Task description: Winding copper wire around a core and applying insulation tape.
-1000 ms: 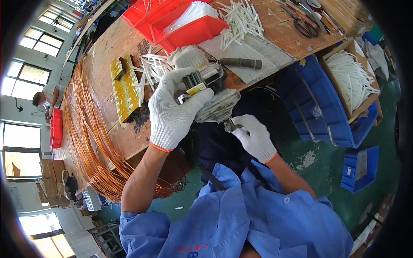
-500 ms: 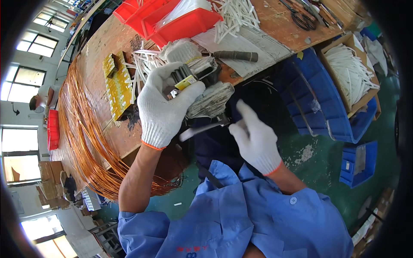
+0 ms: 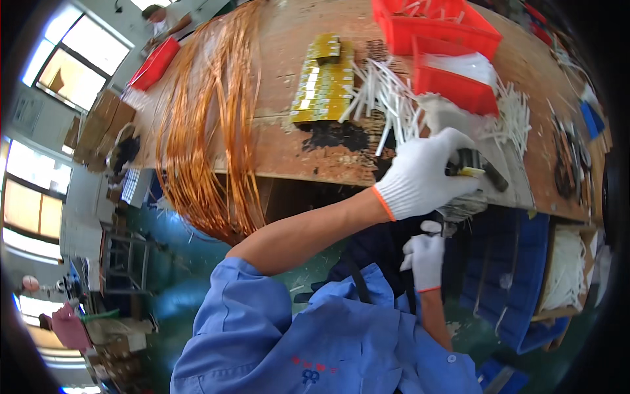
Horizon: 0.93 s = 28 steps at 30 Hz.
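My left hand [image 3: 430, 174], in a white knitted glove, is closed around a dark block with a yellow face [image 3: 471, 172]. It rests over a cloth-wrapped, vise-like clamp [image 3: 462, 209] at the table's front edge, mostly hidden by the glove. Below, my right hand [image 3: 425, 259], gloved too, is close to the clamp's dark metal end [image 3: 447, 229]. Its fingers are partly bent and small in view; whether they grip anything is unclear. A dark wrapped handle [image 3: 494, 176] lies just right of the block.
Loose white strips [image 3: 387, 98] and yellow-faced blocks [image 3: 321, 88] lie on the table. Copper wire [image 3: 210, 125] hangs over its left edge. Red bins [image 3: 453, 85] stand behind; scissors [image 3: 563, 174] lie right. A blue crate [image 3: 502, 282] is below; a person [image 3: 172, 23] works far left.
The view has swung left, so the bench and hands appear further right. My right hand, earlier spread apart beside a blurred lever, is now up against the clamp's lower end. My left still holds the block.
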### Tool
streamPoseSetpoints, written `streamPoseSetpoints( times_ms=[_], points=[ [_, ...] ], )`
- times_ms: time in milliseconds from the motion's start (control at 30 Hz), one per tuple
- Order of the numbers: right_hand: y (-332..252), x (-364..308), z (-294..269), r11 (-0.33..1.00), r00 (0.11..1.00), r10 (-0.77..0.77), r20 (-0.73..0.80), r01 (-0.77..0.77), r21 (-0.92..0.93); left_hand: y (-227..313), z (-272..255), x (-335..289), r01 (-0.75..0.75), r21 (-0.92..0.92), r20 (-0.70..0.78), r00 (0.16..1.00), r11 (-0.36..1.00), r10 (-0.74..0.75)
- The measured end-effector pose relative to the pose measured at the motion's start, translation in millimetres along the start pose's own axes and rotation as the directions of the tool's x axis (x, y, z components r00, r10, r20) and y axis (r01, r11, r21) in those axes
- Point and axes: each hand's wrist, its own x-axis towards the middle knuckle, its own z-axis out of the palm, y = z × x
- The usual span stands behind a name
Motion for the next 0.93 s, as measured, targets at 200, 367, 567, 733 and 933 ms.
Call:
streamPoseSetpoints(
  times_ms=[200, 367, 567, 733, 933],
  points=[
    [-9, -29, -25, 0.996, 0.991, 0.070, 0.115, -0.062, -0.067, -38, -37, -17, -0.177, -0.090, -0.258, 0.955, 0.980, 0.148],
    [26, -43, -82, 0.991, 0.988, 0.101, -0.113, -0.110, -0.080, -182, -147, -11, 0.350, 0.689, -0.563, 0.810, 0.635, 0.165],
    [13, -46, -57, 0.972, 0.989, 0.138, 0.051, -0.125, -0.198, -284, -263, -46, 0.603, 0.788, -0.590, 0.797, 0.122, -0.129],
    [-23, -58, 22, 0.951, 0.916, 0.019, 0.400, 0.107, -0.290, -236, -246, -46, 0.670, 0.430, -0.711, 0.665, 0.606, -0.231],
    [-72, -47, 122, 0.632, 0.675, -0.417, 0.609, 0.697, -0.339, -82, -180, -93, 0.392, 0.000, -0.620, 0.722, 0.920, -0.308]
  ],
)
